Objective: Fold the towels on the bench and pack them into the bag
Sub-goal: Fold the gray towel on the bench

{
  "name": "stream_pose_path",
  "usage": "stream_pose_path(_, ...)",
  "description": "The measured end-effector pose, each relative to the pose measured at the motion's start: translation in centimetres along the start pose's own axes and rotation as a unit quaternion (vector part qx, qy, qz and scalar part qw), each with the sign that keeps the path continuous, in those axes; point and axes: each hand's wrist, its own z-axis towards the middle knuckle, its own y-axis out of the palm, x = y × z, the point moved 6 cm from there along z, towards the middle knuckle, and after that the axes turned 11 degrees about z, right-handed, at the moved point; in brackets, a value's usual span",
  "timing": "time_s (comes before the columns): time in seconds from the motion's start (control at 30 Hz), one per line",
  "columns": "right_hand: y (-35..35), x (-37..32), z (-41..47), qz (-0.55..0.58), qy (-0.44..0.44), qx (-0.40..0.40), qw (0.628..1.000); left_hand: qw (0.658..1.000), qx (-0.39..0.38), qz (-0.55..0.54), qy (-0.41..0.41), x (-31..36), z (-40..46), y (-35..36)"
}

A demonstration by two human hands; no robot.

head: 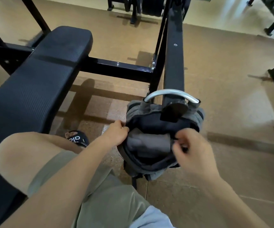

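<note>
A grey fabric backpack with a dark lining [151, 168] was found standing on the brown speckled floor [231, 96], just beside the black padded weight bench, here the table [39, 83], its mouth held open. A curved silver metal handle [170, 93] was seen at the top of the bag, against a black steel rack post [174, 63]. Folded grey towels [147, 143] were lodged inside the open compartment. The left rim of the opening was pinched by the left hand [117, 134], fingers curled on the fabric. The right rim was gripped by the right hand [188, 149], blurred, with fingers bent round the edge or a zip pull; which of the two could not be told. A bare knee [23, 155], olive-green shorts [100, 195] and a black slide sandal [77, 138] were recorded in the foreground. No towel was seen on the table's padded top.
</note>
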Motion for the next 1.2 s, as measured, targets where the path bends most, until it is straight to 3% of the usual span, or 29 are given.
stream_pose_path(0.07, -2.0, 4.2, -0.8, 0.063, 0.144, 0.088, 0.984, 0.993, 0.059, 0.100, 0.037, 1.1, -1.0, -0.7)
stream_pose_path(0.1, -1.8, 6.5, -0.9, 0.086, 0.217, 0.090, 0.968, 0.984, 0.089, 0.142, 0.066, 1.9, -2.0, -1.1)
stream_pose_path(0.17, -0.2, 10.2, -0.9, 0.169, 0.333, 0.032, 0.927, 0.961, 0.127, 0.199, 0.145, 4.2, -4.5, -1.3)
stream_pose_path(0.23, 1.2, 12.0, -0.7, 0.255, 0.365, 0.000, 0.895, 0.943, 0.107, 0.235, 0.210, 5.9, -6.8, -0.6)
stream_pose_path(0.43, 0.8, 12.3, -0.4, 0.246, 0.364, 0.037, 0.898, 0.922, 0.012, 0.242, 0.302, 9.3, -10.0, 3.7)
stream_pose_path(0.63, 2.2, 11.8, -0.1, 0.330, 0.369, 0.026, 0.869, 0.878, 0.063, 0.298, 0.369, 11.6, -9.9, 7.0)
stream_pose_path(0.73, 2.8, 11.8, -0.2, 0.366, 0.370, -0.018, 0.854, 0.868, 0.092, 0.314, 0.373, 11.7, -9.6, 7.3)
stream_pose_path(0.87, 1.2, 10.5, 0.9, 0.305, 0.329, -0.081, 0.890, 0.852, 0.143, 0.342, 0.369, 11.8, -9.2, 7.6)
stream_pose_path(1.07, -2.7, 5.4, 0.8, 0.148, 0.208, -0.184, 0.949, 0.861, 0.202, 0.257, 0.389, 13.7, -10.2, 6.4)
stream_pose_path(1.2, -2.0, 3.1, -0.1, 0.077, 0.144, -0.221, 0.962, 0.837, 0.240, 0.299, 0.391, 15.2, -10.4, 7.4)
